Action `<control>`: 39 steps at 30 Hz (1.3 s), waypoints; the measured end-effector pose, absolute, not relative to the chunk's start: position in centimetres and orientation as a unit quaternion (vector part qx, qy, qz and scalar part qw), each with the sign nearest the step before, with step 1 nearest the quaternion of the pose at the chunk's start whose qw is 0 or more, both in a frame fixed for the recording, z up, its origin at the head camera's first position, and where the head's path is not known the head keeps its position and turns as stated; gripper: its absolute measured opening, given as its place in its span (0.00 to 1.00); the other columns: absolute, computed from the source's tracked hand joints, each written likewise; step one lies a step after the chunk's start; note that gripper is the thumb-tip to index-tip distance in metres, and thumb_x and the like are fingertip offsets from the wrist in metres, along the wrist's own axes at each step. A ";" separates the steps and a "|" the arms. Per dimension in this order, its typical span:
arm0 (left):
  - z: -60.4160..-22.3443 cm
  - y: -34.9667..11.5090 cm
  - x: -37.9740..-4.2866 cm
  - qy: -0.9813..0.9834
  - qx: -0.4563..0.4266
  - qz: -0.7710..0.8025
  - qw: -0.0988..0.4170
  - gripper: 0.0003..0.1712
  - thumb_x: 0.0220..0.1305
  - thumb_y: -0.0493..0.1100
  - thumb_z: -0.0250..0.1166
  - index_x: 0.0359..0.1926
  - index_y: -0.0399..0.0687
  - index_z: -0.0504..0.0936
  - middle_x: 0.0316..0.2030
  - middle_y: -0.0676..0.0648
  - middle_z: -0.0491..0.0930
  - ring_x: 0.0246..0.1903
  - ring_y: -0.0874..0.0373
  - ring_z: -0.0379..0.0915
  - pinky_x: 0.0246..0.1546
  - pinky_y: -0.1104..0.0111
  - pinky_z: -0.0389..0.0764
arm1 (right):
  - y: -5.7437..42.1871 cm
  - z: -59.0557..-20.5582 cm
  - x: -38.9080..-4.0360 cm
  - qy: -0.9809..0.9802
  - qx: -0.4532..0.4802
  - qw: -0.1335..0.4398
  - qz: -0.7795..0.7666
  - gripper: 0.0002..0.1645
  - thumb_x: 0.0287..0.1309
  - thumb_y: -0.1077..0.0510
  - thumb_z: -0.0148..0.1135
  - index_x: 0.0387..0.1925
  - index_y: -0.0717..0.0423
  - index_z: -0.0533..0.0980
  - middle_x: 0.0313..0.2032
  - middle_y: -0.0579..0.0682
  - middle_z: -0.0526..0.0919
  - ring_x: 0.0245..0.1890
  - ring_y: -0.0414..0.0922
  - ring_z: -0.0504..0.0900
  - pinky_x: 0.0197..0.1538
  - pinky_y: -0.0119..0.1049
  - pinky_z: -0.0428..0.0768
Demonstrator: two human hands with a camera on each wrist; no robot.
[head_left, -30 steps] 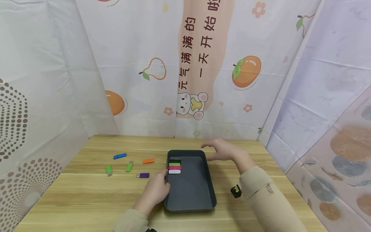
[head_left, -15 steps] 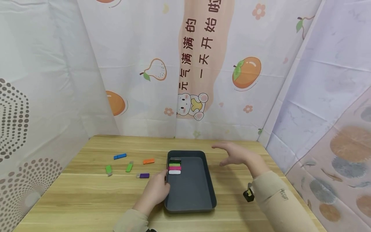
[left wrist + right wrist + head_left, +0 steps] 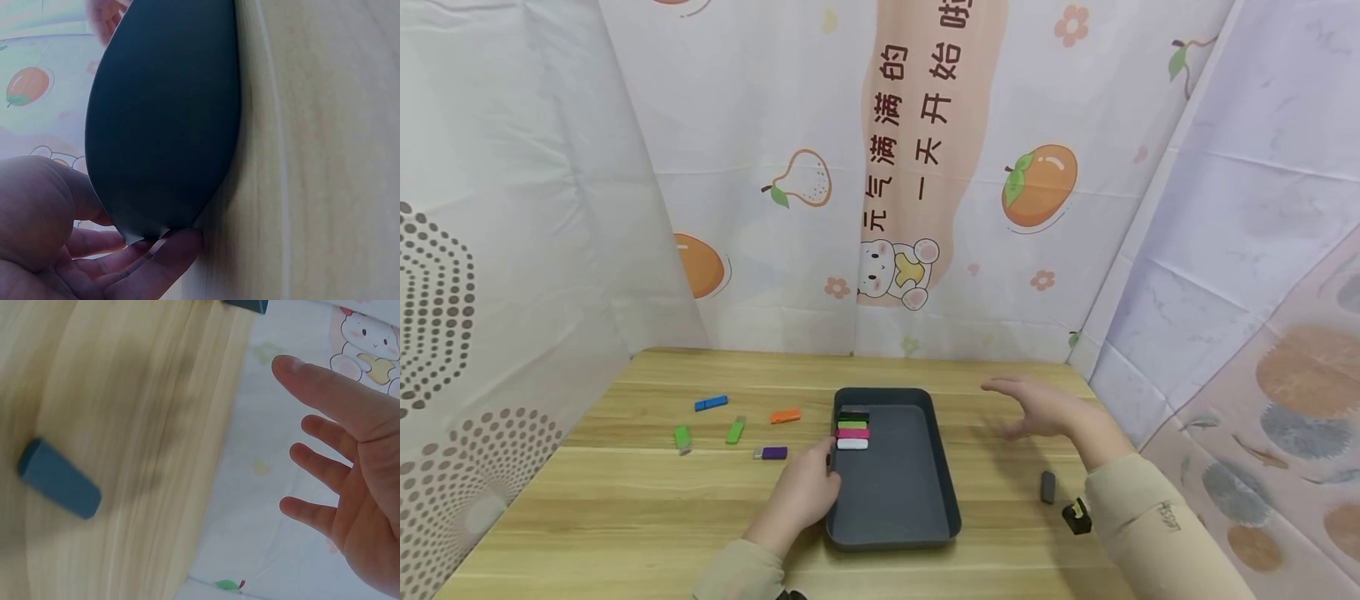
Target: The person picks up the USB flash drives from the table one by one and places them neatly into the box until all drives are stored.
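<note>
My left hand (image 3: 802, 492) grips the left wall of a dark grey tray (image 3: 891, 504); in the left wrist view its thumb and fingers lie on either side of the tray's wall (image 3: 162, 125). Inside, at the upper left, a white USB stick (image 3: 852, 444), a pink one (image 3: 853, 433), a light green one (image 3: 852, 425) and dark ones lie in a column. My right hand (image 3: 1043, 410) is held above the table to the right of the tray, fingers spread, holding nothing. Nearest to it on the wood is a small dark grey block (image 3: 1048, 487), its kind unclear.
Left of the tray lie a blue USB stick (image 3: 711, 403), two green ones (image 3: 682, 439), an orange one (image 3: 786, 416) and a purple one (image 3: 772, 453). Printed curtains (image 3: 760, 275) enclose the wooden table (image 3: 625, 500) at the back and sides.
My right hand has moved right, away from the tray's right rim, and the grey block now shows beside the forearm. The left hand, tray and USB sticks have stayed in place.
</note>
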State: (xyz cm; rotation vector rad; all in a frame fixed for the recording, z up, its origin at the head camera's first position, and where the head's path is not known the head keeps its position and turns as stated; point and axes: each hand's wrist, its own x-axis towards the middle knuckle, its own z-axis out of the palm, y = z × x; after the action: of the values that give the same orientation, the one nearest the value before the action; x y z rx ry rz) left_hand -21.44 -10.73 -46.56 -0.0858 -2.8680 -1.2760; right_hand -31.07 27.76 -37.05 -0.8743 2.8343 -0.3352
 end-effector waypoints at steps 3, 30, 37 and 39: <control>-46.6 -10.7 -21.5 -0.914 -0.031 -0.405 0.001 0.30 0.64 0.32 0.64 0.68 0.30 0.72 0.63 0.32 0.75 0.62 0.38 0.72 0.59 0.44 0.76 | 28.6 -37.3 -30.8 0.949 -0.284 0.082 -0.111 0.50 0.53 0.53 0.78 0.74 0.56 0.65 0.72 0.65 0.64 0.71 0.67 0.62 0.68 0.65 0.65; -46.5 -10.9 -21.4 -0.913 -0.040 -0.407 0.007 0.30 0.64 0.31 0.63 0.67 0.28 0.72 0.62 0.31 0.75 0.63 0.37 0.72 0.59 0.44 0.75 | 34.1 -40.7 -28.2 0.954 -0.266 0.096 -0.102 0.36 0.49 0.63 0.76 0.62 0.61 0.77 0.60 0.62 0.79 0.60 0.69 0.75 0.60 0.66 0.73; -46.4 -10.9 -21.4 -0.913 -0.039 -0.407 0.001 0.30 0.65 0.31 0.64 0.67 0.29 0.71 0.63 0.32 0.75 0.63 0.37 0.72 0.60 0.45 0.75 | 34.5 -41.0 -27.5 0.949 -0.275 0.108 -0.107 0.30 0.44 0.66 0.74 0.54 0.59 0.82 0.55 0.59 0.83 0.57 0.67 0.77 0.59 0.66 0.73; -46.5 -10.9 -21.4 -0.912 -0.038 -0.407 0.000 0.30 0.65 0.32 0.64 0.68 0.29 0.71 0.63 0.32 0.75 0.63 0.37 0.72 0.59 0.45 0.75 | 34.6 -41.2 -27.4 0.948 -0.282 0.106 -0.103 0.28 0.44 0.67 0.73 0.53 0.58 0.83 0.53 0.58 0.84 0.55 0.65 0.79 0.58 0.66 0.75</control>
State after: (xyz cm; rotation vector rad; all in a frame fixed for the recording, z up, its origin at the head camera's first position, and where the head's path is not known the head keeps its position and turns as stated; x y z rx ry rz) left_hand -21.37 -10.86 -46.47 -0.1189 -2.8674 -1.2802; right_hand -27.43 34.64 -41.24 -0.8323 2.7927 -0.3048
